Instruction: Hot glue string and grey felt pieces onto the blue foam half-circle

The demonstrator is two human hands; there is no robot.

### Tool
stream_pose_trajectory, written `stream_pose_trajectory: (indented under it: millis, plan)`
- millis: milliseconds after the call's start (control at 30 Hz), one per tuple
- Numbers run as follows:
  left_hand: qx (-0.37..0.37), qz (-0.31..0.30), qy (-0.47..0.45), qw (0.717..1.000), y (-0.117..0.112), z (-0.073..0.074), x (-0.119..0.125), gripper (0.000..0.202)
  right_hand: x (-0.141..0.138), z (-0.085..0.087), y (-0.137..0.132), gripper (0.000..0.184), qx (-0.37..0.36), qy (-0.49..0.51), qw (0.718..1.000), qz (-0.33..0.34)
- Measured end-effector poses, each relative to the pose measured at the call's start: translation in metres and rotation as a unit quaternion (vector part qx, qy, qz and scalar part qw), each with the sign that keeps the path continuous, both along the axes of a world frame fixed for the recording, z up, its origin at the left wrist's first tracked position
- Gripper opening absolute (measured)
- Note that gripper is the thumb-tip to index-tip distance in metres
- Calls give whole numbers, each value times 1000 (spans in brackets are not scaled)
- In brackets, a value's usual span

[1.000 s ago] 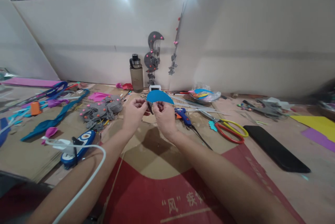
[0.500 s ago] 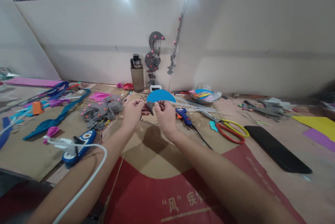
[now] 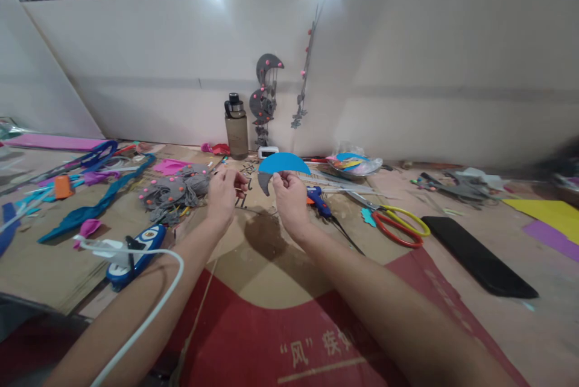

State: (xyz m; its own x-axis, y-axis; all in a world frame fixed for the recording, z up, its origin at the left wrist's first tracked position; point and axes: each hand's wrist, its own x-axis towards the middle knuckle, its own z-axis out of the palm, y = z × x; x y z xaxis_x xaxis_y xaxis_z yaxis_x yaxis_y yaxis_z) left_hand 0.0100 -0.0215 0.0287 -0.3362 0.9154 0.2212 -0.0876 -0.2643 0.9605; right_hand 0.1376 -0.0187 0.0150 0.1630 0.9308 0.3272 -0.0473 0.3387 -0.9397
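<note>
**Thin crescent held by one edge over a crowded surface**

A pile of grey felt scraps (image 3: 176, 191) lies just left of the left hand (image 3: 225, 194). A small piece dropped there would, I judge, be hard to pick out again. The left hand's fingers are curled with their tips pressed together; whether they pinch anything I cannot tell. The blue-and-grey crescent (image 3: 284, 164) is pinched only at its lower edge by the thumb and forefinger of the right hand (image 3: 289, 200). With so small a hold, the thin sheet could bend, crease or twist out of the grip. A glue gun (image 3: 318, 199) lies just right of that hand, and a wrist lowered carelessly could brush its tip. The scissors (image 3: 398, 224) lie well apart, farther right.

The crescent is up off the surface (image 3: 253, 266), near the left hand but not touching it. It arches above the right hand's fingers, and its grey tip points down toward the left.
</note>
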Motion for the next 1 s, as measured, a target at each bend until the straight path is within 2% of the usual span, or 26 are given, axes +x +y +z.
stream_pose_trajectory:
  millis: [167,300,467,567,700,767,867,1000]
  plan:
    - [44,18,197,979,-14,10,11,17,-1,3,-5,23,14,-16,1000,-15]
    - [36,52,262,963,-20,16,16,12,-1,3,-9,25,23,-49,998,-28]
    - [38,81,342,935,-18,13,11,14,-2,0,-10,28,51,-108,992,-31]
    - [65,110,404,906,-16,9,7,13,-2,-1,-10,28,66,-142,987,-33]
    - [94,165,499,845,-18,6,5,8,-2,0,-11,26,64,-155,984,-50]
    - [108,172,521,829,-18,5,4,8,-3,0,-11,26,63,-154,985,-55]
    - [132,164,500,840,-17,5,3,6,-3,-1,-10,24,58,-149,985,-61]
    - [105,99,357,923,-13,6,3,7,-2,0,-9,24,37,-124,990,-60]
